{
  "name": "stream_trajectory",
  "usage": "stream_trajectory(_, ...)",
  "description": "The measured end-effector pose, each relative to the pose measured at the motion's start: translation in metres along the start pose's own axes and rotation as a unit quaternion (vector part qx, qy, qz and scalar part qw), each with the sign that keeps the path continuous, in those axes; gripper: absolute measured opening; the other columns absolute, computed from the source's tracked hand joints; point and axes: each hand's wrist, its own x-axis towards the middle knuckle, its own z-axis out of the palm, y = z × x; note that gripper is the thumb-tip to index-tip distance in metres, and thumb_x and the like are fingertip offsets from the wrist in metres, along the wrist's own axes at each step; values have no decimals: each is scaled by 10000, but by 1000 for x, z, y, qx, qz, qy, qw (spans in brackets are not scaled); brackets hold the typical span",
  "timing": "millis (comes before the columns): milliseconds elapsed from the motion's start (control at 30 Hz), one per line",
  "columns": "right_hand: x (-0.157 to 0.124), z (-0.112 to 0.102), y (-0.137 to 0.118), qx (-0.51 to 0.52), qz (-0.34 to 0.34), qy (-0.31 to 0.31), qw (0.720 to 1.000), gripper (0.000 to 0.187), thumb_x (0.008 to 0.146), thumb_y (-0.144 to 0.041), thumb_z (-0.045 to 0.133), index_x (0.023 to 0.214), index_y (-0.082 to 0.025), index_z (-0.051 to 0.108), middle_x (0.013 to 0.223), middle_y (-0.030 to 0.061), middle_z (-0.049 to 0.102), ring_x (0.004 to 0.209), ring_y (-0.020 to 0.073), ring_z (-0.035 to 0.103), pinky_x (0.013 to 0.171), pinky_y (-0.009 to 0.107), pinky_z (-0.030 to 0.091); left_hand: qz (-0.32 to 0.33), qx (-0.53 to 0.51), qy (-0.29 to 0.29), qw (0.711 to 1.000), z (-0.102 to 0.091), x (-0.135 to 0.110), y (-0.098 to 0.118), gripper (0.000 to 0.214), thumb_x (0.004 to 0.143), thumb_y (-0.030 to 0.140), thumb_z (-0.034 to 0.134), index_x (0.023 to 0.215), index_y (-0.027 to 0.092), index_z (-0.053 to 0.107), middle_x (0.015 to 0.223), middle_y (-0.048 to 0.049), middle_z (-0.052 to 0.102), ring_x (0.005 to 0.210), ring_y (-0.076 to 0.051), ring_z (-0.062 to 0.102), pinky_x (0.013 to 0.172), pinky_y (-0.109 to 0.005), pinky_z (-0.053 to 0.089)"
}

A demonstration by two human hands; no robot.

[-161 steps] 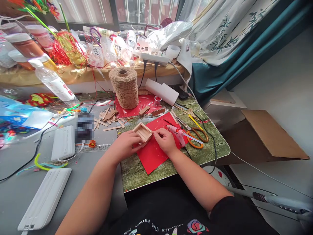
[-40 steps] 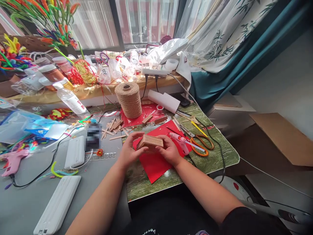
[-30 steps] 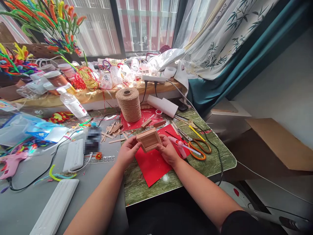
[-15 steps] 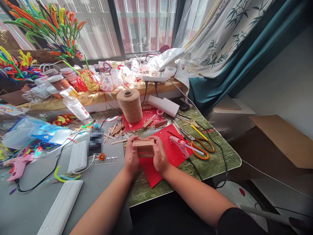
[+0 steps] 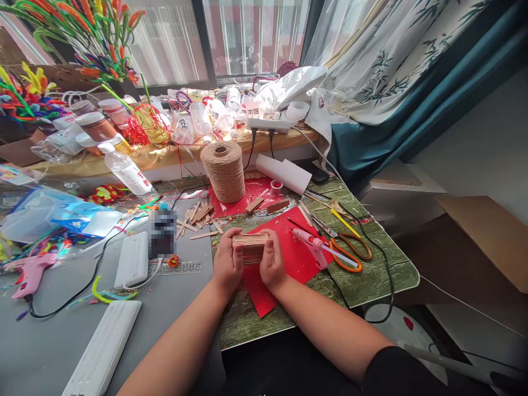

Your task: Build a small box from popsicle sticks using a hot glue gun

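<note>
A small box built of stacked wooden sticks [image 5: 250,247] is held between both hands above a red paper sheet [image 5: 295,254]. My left hand [image 5: 227,264] grips its left end with the fingers curled round it. My right hand [image 5: 272,264] clasps the right end the same way. The box stands on edge, its layered side facing me and its inside hidden. A pink glue gun [image 5: 317,252] lies just right of my right hand.
Orange-handled scissors [image 5: 348,252] and a black cable lie to the right. A jute twine spool [image 5: 224,171] stands behind, with loose wooden sticks [image 5: 197,216] to its left. White flat cases [image 5: 131,260], a second pink glue gun [image 5: 27,274] and a water bottle [image 5: 126,171] sit left.
Both hands lifted the box off the red paper, turned it over and on edge, and drew it closer together between the palms.
</note>
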Motion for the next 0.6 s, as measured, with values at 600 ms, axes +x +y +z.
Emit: stream_trajectory(600,20,-7,24,121,209,30,970,635,1001,-784,332,999,-241,660,989,78,782,920,257,750,835,386,608,-94,-324,-164,927,3,2,16,504,1070,452,492,1548,307,436,1648,-122,456,1456,-297,520,1186,-507,453)
